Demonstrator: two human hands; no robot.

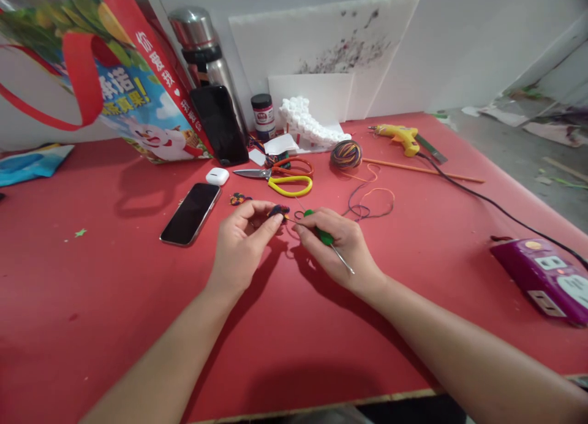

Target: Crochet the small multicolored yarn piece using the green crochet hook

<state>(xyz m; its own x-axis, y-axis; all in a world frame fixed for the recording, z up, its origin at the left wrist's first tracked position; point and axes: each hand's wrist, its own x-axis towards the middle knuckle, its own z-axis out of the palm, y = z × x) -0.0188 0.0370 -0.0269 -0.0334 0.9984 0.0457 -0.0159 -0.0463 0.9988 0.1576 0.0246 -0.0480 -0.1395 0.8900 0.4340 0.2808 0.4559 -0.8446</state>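
Note:
Between the thumb and fingers of my left hand is a small dark multicoloured crochet piece. My right hand grips a crochet hook by its green handle; one metal end points down to the right, the other reaches toward the piece. Whether the hook's tip is inside a stitch I cannot tell. Variegated yarn lies in loose loops beyond my right hand, running from a yarn ball. Another small crocheted piece rests on the table just past my left hand.
Scissors with red and yellow handles lie beyond my hands. A phone and white earbud case are at left. Farther back stand a gift bag, a thermos and another phone. At right are a glue gun and purple power strip.

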